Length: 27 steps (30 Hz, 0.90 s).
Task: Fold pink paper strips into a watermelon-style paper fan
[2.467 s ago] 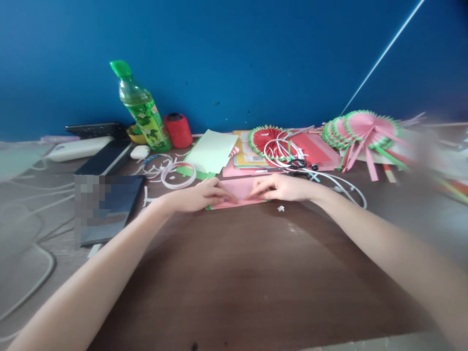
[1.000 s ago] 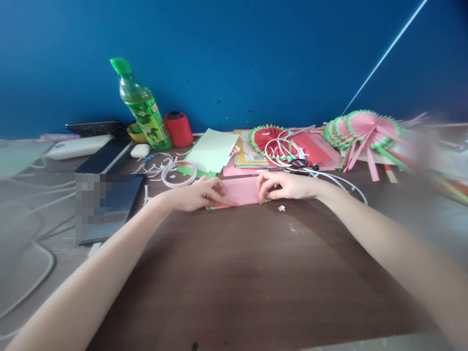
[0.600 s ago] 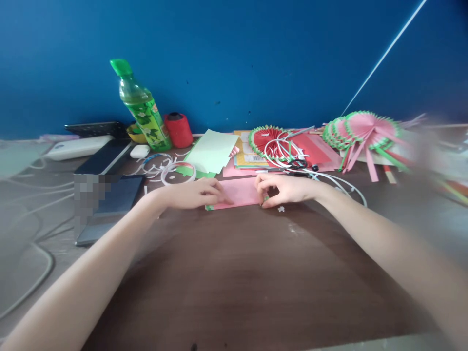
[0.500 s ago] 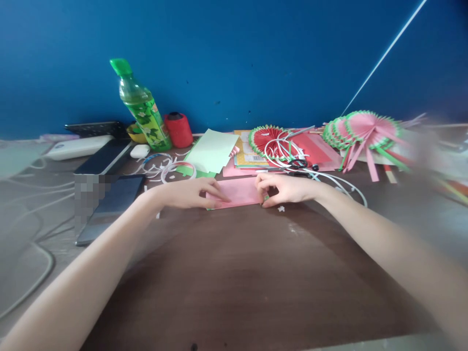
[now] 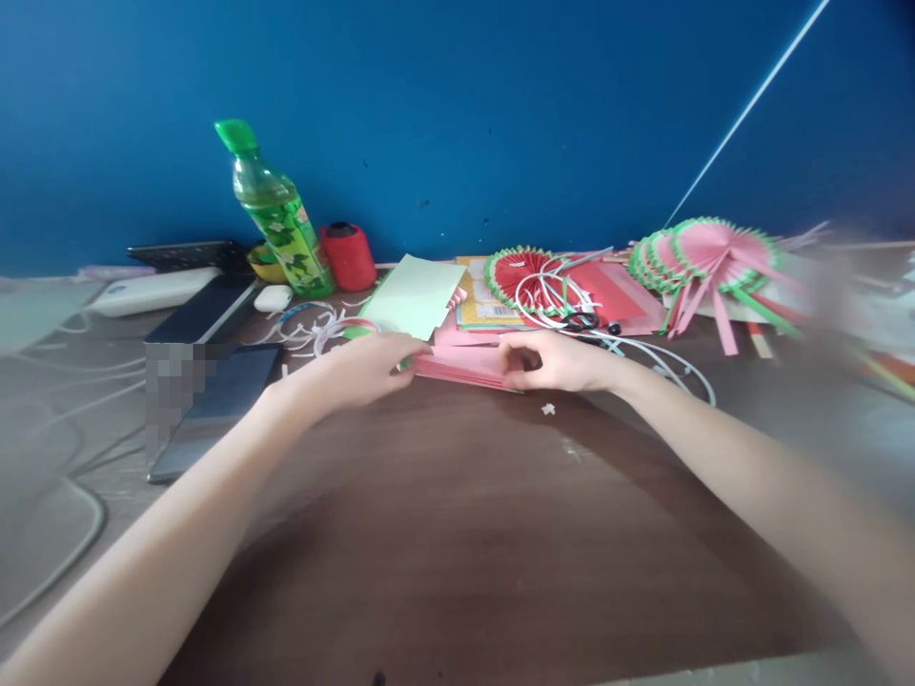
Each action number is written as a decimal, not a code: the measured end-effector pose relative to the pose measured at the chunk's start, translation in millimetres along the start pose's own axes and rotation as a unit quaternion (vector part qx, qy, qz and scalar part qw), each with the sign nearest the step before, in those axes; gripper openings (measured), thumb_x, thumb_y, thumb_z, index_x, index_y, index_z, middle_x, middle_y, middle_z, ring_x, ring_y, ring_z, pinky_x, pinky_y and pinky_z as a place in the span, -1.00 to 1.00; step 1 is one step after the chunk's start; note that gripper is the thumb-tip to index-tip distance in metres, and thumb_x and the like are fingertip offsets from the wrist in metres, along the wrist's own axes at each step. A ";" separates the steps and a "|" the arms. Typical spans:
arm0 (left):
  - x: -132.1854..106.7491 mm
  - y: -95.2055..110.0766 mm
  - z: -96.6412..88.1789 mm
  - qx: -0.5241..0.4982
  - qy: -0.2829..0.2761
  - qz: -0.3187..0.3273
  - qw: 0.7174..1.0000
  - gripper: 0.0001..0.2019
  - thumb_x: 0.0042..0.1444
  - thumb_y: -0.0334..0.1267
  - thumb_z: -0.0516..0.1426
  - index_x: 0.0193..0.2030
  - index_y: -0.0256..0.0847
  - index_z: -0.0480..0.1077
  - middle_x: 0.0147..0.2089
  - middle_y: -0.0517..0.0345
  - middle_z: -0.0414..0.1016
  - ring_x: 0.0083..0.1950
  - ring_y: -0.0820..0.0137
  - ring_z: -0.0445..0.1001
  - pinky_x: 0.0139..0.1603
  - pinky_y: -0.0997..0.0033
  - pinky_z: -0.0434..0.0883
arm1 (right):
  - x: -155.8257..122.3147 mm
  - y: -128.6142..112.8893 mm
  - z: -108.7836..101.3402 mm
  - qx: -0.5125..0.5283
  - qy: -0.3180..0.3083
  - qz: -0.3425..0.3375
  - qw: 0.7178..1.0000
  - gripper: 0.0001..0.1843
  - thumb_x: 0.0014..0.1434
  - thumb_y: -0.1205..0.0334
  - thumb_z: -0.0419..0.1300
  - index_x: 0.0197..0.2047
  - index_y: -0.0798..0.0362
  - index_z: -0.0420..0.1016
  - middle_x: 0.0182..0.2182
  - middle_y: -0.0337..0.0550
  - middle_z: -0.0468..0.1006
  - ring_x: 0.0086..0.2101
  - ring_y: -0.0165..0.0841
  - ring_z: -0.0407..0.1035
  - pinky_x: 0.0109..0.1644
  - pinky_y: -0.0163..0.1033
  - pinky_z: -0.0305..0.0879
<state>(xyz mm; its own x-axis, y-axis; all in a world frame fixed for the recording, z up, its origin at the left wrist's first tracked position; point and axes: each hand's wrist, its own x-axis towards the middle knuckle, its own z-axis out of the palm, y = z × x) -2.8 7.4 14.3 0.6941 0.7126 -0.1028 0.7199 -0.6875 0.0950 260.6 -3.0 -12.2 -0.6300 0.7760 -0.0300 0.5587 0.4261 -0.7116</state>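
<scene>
A strip of pink paper [image 5: 464,366] with layered, folded-looking edges and a trace of green at its ends spans the gap between my hands, at the far part of the brown table. My left hand [image 5: 376,367] pinches its left end between thumb and fingers. At the other end, my right hand [image 5: 547,362] has its fingers curled and closed on the paper. Just behind the strip lies a pale green sheet [image 5: 415,293]. A small white paper scrap [image 5: 548,409] rests on the table near my right hand.
Along the blue wall stand a green drink bottle [image 5: 282,224] and a red thread spool [image 5: 347,257]. Pleated paper fans [image 5: 725,252] lie at the right, white cables [image 5: 664,354] behind my right hand. Dark tablets [image 5: 221,405] and a white earphone case [image 5: 274,298] are at the left.
The pink paper has turned from lying flat to showing its layered front edge, slanting slightly. My left hand has shifted left and up to its end; both hands now grip the ends.
</scene>
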 end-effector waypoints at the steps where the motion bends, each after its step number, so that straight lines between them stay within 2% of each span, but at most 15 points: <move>1: -0.1 -1.1 -0.6 0.004 0.010 0.002 1.000 -0.64 0.15 -0.27 -0.12 0.00 -0.23 0.34 -0.11 0.04 0.43 -0.09 0.30 0.39 -0.06 0.39 0.25 | -0.3 -0.8 -0.4 0.009 0.019 -0.005 1.000 -0.86 0.01 0.21 0.20 -0.36 0.08 0.35 -0.40 -0.22 0.41 -0.42 -0.43 0.22 -0.32 -0.28 0.15; 5: -0.5 -2.8 -2.0 -0.014 0.040 0.012 0.999 -0.63 0.19 -0.23 -0.16 -0.01 -0.24 0.36 -0.14 0.05 0.43 -0.12 0.34 0.39 -0.07 0.42 0.25 | -0.6 -3.1 -0.3 0.040 0.089 -0.011 0.995 -0.81 0.05 0.14 0.17 -0.32 0.09 0.37 -0.35 -0.15 0.45 -0.38 -0.39 0.29 -0.29 -0.24 0.20; 8: -0.6 -0.3 -3.5 -0.045 0.071 0.003 0.996 -0.62 0.19 -0.24 -0.16 0.01 -0.23 0.36 -0.11 0.07 0.44 -0.10 0.36 0.39 -0.07 0.44 0.26 | 0.2 -3.8 1.7 0.026 0.121 -0.014 0.992 -0.68 -0.01 0.05 0.23 -0.25 0.09 0.39 -0.26 -0.10 0.46 -0.27 -0.32 0.32 -0.26 -0.22 0.21; 10: -0.8 2.9 -5.5 -0.061 0.086 -0.008 0.994 -0.61 0.18 -0.25 -0.16 0.03 -0.21 0.36 -0.08 0.09 0.45 -0.09 0.36 0.38 -0.06 0.44 0.26 | 0.7 -4.4 2.8 0.011 0.135 -0.019 0.991 -0.67 0.02 0.03 0.21 -0.22 0.08 0.43 -0.22 -0.08 0.47 -0.23 -0.29 0.33 -0.23 -0.20 0.22; 13: -2.0 8.2 -10.1 -0.095 0.092 -0.052 0.990 -0.60 0.17 -0.24 -0.14 0.07 -0.16 0.34 -0.04 0.14 0.47 -0.10 0.36 0.40 -0.06 0.44 0.27 | 0.1 -6.4 1.7 -0.005 0.173 -0.026 0.985 -0.73 0.11 0.05 0.12 -0.29 0.09 0.48 -0.29 -0.10 0.49 -0.27 -0.30 0.34 -0.19 -0.17 0.21; 16: -3.6 10.3 -14.2 -0.129 0.089 -0.083 0.984 -0.63 0.19 -0.16 -0.14 -0.01 -0.15 0.38 -0.08 0.19 0.49 -0.14 0.36 0.41 -0.11 0.43 0.28 | -1.1 -8.5 -1.5 0.012 0.209 -0.018 0.978 -0.70 0.13 0.04 0.09 -0.36 0.10 0.49 -0.36 -0.12 0.51 -0.32 -0.32 0.35 -0.20 -0.18 0.21; 20: -2.8 4.0 -12.2 -0.157 0.063 -0.076 0.983 -0.61 0.21 -0.05 -0.14 -0.11 -0.17 0.41 -0.16 0.19 0.50 -0.16 0.36 0.40 -0.13 0.41 0.28 | -0.9 -7.4 -2.9 0.048 0.203 -0.003 0.978 -0.67 0.10 -0.01 0.12 -0.35 0.10 0.51 -0.35 -0.12 0.53 -0.31 -0.31 0.36 -0.19 -0.17 0.22; 24: 0.9 -5.7 -2.5 -0.146 0.039 -0.048 0.987 -0.60 0.15 -0.01 -0.05 -0.03 -0.19 0.40 -0.06 0.09 0.45 -0.08 0.35 0.38 -0.07 0.40 0.27 | 1.3 -2.5 1.0 0.042 0.171 0.015 0.984 -0.70 0.06 0.02 0.14 -0.33 0.10 0.51 -0.33 -0.11 0.54 -0.30 -0.29 0.38 -0.15 -0.12 0.24; 27: 2.8 -8.7 4.3 -0.138 0.028 -0.059 0.988 -0.62 0.11 -0.08 0.01 -0.01 -0.20 0.39 -0.12 0.09 0.47 -0.16 0.37 0.40 -0.13 0.42 0.30 | 2.1 1.1 2.7 0.019 0.156 0.039 0.987 -0.73 0.06 0.07 0.16 -0.32 0.10 0.53 -0.32 -0.11 0.55 -0.29 -0.30 0.38 -0.14 -0.12 0.24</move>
<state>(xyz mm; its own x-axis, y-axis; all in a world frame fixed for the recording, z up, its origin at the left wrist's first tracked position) -7.1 14.7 8.9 0.5982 0.7979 -0.0744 0.7642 -0.5401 0.3526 258.4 -2.1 -14.9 -0.3856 0.9138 0.1277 0.5749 0.3463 -0.7414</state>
